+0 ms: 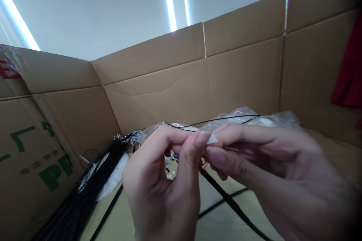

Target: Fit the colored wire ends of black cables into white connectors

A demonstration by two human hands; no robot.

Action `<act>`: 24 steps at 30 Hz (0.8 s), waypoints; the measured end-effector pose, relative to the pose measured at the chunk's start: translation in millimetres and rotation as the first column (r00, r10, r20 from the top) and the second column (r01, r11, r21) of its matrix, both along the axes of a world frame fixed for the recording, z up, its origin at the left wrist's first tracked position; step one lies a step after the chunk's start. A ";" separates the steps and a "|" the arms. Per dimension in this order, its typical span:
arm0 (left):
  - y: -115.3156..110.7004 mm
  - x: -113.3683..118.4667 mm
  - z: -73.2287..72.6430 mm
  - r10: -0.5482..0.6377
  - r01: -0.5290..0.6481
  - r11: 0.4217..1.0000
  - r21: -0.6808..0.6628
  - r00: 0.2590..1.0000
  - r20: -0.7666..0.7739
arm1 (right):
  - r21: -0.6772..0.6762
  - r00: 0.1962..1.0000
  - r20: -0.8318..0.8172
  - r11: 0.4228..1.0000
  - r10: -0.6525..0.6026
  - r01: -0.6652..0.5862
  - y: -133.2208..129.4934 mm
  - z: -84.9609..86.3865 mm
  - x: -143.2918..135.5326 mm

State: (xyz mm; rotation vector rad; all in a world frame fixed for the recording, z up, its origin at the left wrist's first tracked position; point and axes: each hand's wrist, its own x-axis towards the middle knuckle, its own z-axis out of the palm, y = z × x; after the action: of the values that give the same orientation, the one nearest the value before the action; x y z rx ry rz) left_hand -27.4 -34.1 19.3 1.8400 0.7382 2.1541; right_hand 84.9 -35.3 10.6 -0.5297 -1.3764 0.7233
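Left hand (149, 184) and right hand (285, 184): fingertips meeting, both pinching one small white piece (212, 139) between them. Black wire bundle (104, 169): left of the left hand. Black cable (233, 204): below the hands.

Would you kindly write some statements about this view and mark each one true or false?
1. The left hand and right hand are close together, at a small white piece. True.
2. The bundle of black cables lies on the right of the picture. False: the bundle is on the left.
3. Red fabric shows at the right edge. True.
4. The cardboard wall behind the hands is blue. False: the wall is brown.
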 end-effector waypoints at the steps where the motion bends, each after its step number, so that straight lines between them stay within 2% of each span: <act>1: 0.3 -0.7 0.3 -0.030 0.030 0.999 -0.014 1.000 -0.007 | -0.022 0.999 -0.012 0.999 0.048 -0.048 0.5 0.2 0.8; 5: 0.0 -2.6 0.3 -0.097 0.097 0.994 -0.046 0.995 0.005 | -0.040 0.987 -0.011 0.986 0.163 -0.164 0.9 0.6 2.3; 10: -0.1 -2.5 -1.3 -0.078 0.078 0.997 -0.007 0.997 -0.016 | -0.067 0.959 -0.040 0.957 0.279 -0.281 1.3 0.0 3.5; 14: 1.5 -3.4 -0.9 -0.086 0.086 0.996 0.008 0.996 -0.014 | -0.086 0.962 -0.035 0.958 0.270 -0.272 2.1 2.9 3.7; 19: 2.7 -6.7 1.0 -0.176 0.175 0.982 -0.072 0.984 -0.001 | -0.090 0.959 -0.031 0.955 0.281 -0.283 2.7 2.5 4.4; 24: 1.5 -8.8 0.0 -0.151 0.150 0.988 -0.024 0.987 -0.055 | -0.125 0.952 -0.043 0.944 0.303 -0.306 2.1 -1.8 4.5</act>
State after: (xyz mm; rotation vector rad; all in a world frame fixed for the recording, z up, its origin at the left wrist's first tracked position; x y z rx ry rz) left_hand -36.2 -32.6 19.3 1.8892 0.6076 2.0019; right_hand 89.4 -33.2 8.9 -0.4118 -1.4116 1.0735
